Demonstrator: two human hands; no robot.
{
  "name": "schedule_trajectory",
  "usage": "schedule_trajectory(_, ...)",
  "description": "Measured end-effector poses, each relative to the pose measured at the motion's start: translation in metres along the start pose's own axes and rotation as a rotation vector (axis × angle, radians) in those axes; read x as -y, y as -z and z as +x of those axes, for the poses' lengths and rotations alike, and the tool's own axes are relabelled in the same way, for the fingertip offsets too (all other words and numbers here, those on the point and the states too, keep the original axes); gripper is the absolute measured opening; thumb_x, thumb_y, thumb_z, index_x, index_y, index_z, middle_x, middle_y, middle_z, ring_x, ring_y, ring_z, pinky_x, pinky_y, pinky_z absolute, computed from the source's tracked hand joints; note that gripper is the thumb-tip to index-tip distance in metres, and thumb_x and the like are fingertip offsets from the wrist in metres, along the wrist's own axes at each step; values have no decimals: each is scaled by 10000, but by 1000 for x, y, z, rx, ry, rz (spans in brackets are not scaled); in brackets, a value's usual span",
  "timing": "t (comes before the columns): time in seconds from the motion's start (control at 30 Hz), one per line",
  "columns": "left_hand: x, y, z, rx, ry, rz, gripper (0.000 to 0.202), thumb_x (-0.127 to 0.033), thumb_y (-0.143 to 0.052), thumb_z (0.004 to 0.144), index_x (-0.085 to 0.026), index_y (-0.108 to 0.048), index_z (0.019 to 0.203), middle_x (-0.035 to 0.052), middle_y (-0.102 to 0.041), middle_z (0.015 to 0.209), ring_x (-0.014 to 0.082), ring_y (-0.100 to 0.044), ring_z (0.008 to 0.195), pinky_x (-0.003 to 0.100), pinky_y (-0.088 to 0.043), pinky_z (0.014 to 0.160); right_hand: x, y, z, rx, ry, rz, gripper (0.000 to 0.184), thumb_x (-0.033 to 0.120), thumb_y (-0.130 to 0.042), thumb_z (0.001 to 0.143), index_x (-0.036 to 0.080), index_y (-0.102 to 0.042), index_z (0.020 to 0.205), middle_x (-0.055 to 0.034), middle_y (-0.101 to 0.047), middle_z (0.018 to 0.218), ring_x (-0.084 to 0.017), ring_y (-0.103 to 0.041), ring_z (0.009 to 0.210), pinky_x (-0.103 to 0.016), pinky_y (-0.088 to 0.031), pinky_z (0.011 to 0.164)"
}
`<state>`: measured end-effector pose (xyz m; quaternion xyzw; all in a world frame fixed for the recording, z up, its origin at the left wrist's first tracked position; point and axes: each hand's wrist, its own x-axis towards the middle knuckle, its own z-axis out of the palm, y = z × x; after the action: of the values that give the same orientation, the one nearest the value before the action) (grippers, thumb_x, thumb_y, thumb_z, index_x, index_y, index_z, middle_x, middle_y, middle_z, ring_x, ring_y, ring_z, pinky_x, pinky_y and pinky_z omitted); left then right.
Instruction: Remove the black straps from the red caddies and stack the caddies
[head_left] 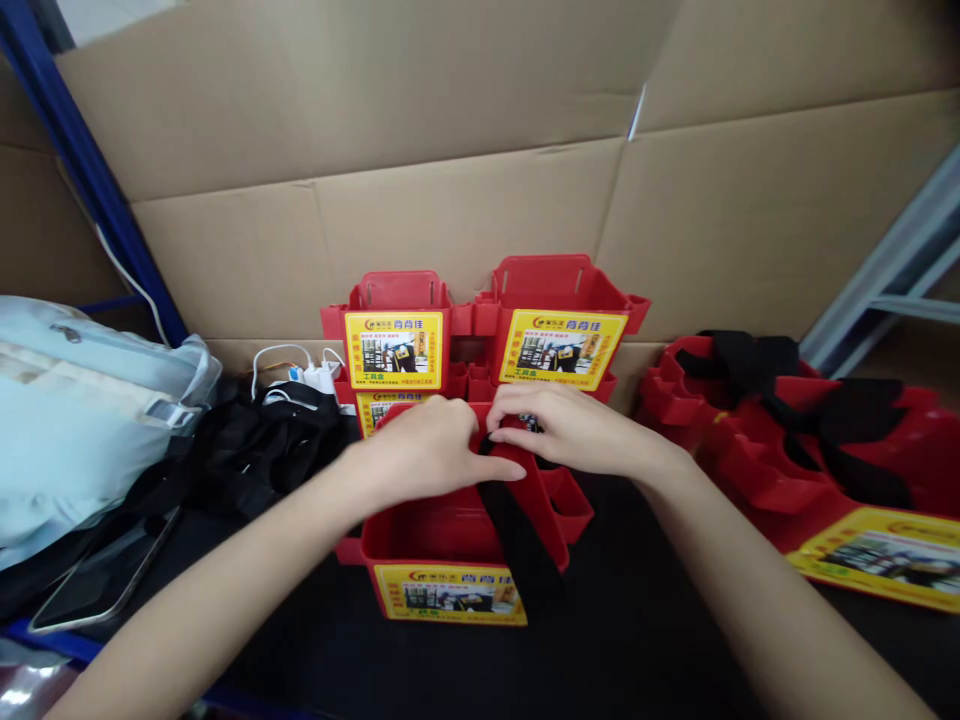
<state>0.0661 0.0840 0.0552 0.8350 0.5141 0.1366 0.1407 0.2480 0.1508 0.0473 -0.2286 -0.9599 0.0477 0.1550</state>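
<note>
A red plastic tool box (431,530) with a yellow printed label stands in front of me on the black surface. A black strap (517,540) runs from its back wall across the opening and hangs over the front right side. My left hand (431,450) is closed at the top of the back wall, its thumb pointing right over the strap. Beside it, my right hand (559,430) pinches the strap's upper end at the same rim. The fingertips of both hands are partly hidden, as is the spot where the strap meets the box.
Stacked red tool boxes (559,285) stand behind, against a cardboard wall (450,220). More red boxes with black straps (750,440) lie at right. On the left are black straps (277,450), a phone (105,580), a white charger (322,375) and a light blue bag (90,420).
</note>
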Motion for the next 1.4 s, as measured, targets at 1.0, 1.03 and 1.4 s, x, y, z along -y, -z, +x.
schedule_trajectory(1.0,7,18,-6,197,-21,166,376,-479,-571,745,-155,-645,922,44,-658,785,164,-572,664,243,-385,577,-10,-6,3,-22,86,23,163,263,-514,849,188,-658,846,-41,-596,832,-157,-548,789,-280,-397,733)
schedule_trajectory(1.03,3,10,1,102,-14,194,319,-415,-543,781,-140,-642,910,57,-653,784,161,-563,645,248,-375,564,-10,-6,3,-27,89,22,160,265,-519,846,187,-658,843,-41,-598,831,-157,-548,787,-281,-397,732)
schedule_trajectory(1.4,21,41,-38,345,-158,79,269,-314,-658,715,-224,-664,968,19,-680,887,145,-600,760,202,-416,653,-15,-6,2,0,93,80,179,261,-499,861,187,-661,880,-46,-624,878,-150,-563,814,-278,-395,784)
